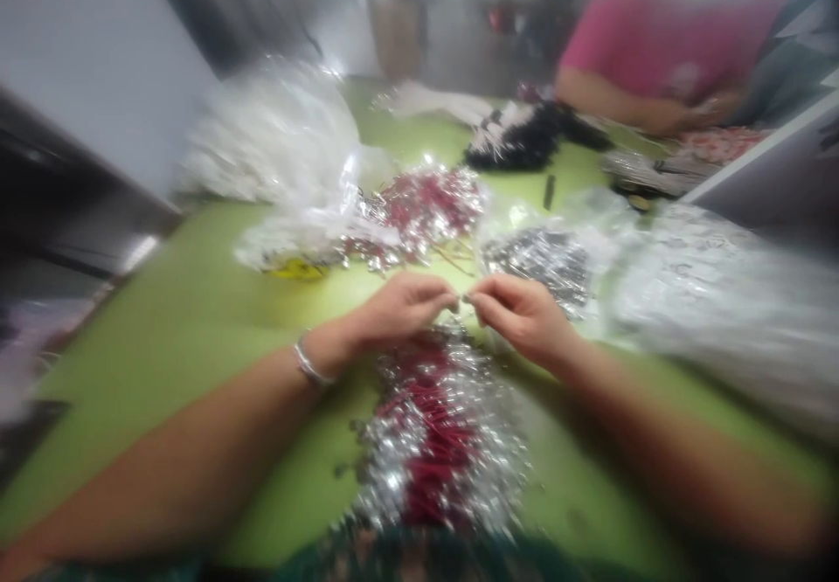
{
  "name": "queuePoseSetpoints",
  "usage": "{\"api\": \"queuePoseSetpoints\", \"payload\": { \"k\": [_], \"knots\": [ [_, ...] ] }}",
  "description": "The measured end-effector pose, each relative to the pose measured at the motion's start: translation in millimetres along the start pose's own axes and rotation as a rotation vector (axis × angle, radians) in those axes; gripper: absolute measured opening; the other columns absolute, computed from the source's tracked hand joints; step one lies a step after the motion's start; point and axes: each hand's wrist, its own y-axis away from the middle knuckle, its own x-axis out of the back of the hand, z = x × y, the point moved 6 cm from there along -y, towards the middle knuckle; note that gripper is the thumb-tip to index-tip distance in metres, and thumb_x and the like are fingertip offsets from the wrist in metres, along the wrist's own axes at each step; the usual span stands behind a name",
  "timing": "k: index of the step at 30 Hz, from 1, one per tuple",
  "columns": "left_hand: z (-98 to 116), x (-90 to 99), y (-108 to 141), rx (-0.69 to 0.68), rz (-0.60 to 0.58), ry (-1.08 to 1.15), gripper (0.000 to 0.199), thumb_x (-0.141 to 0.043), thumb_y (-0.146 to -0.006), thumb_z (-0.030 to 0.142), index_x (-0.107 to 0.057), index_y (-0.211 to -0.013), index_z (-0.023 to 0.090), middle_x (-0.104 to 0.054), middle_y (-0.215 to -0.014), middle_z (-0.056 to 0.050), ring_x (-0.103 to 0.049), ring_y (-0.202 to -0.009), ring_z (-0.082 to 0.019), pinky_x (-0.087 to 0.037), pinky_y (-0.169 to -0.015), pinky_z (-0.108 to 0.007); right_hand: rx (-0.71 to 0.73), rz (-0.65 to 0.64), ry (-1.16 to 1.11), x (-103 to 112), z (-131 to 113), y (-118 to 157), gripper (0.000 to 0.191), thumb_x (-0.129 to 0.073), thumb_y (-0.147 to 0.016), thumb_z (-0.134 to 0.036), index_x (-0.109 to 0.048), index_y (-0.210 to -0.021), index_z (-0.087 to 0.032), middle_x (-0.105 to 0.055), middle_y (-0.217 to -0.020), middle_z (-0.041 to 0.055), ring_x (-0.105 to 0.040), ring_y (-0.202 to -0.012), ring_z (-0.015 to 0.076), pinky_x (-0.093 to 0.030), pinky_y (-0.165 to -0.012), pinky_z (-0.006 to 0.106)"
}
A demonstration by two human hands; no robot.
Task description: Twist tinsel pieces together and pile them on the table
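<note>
My left hand (412, 304) and my right hand (517, 313) meet almost fingertip to fingertip over the middle of the table. Each is closed in a pinch, thumb against forefinger. Whatever sits between the fingertips is too small and blurred to name. Just below them, a long heap of dark red cords with shiny silvery ends (439, 442) stretches toward my body. Beyond the hands lies a second pile of red and silvery pieces (426, 206). Close to my right hand is a clear bag of small grey metal parts (544, 259).
Large white plastic bags (268, 136) stand at the back left, with a yellow item (298, 267) before them. More clear plastic bags (708, 294) cover the right side. A black and white bundle (515, 136) lies farther back on the green table (163, 337). Across sits a person in pink (662, 31).
</note>
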Motion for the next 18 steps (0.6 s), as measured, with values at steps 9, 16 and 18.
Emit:
{"api": "queuePoseSetpoints", "payload": {
  "k": [9, 16, 18],
  "knots": [
    [1, -5.3, 4, -0.141, 0.022, -0.399, 0.032, -0.042, -0.095, 0.029, -0.063, -0.075, 0.014, -0.058, -0.065, -0.002, -0.049, -0.059, -0.011, -0.041, -0.058, -0.024, 0.139, -0.040, 0.288, -5, 2, 4, 0.015, -0.056, -0.088, -0.021, -0.061, -0.075, -0.017, -0.061, -0.067, -0.0001, -0.050, -0.060, 0.0104, -0.038, -0.060, 0.025],
    [15, -17.3, 11, -0.383, -0.008, -0.760, 0.023, -0.041, -0.088, 0.014, -0.055, -0.070, 0.016, -0.049, -0.058, 0.000, -0.040, -0.053, -0.011, -0.032, -0.050, -0.024, -0.120, -0.134, 0.151, -12, 9, 5, 0.025, -0.057, -0.088, -0.023, -0.056, -0.063, -0.018, -0.059, -0.057, -0.0024, -0.050, -0.053, 0.0098, -0.038, -0.055, 0.024],
    [13, -16.8, 6, -0.304, -0.051, -0.766, 0.019, -0.044, -0.087, 0.014, -0.056, -0.072, 0.015, -0.053, -0.062, -0.001, -0.042, -0.055, -0.012, -0.033, -0.051, -0.025, -0.149, -0.135, 0.154, -12, 12, 3, 0.025, -0.056, -0.089, -0.023, -0.060, -0.065, -0.018, -0.061, -0.057, -0.0021, -0.052, -0.054, 0.0103, -0.040, -0.057, 0.025]
  ]
}}
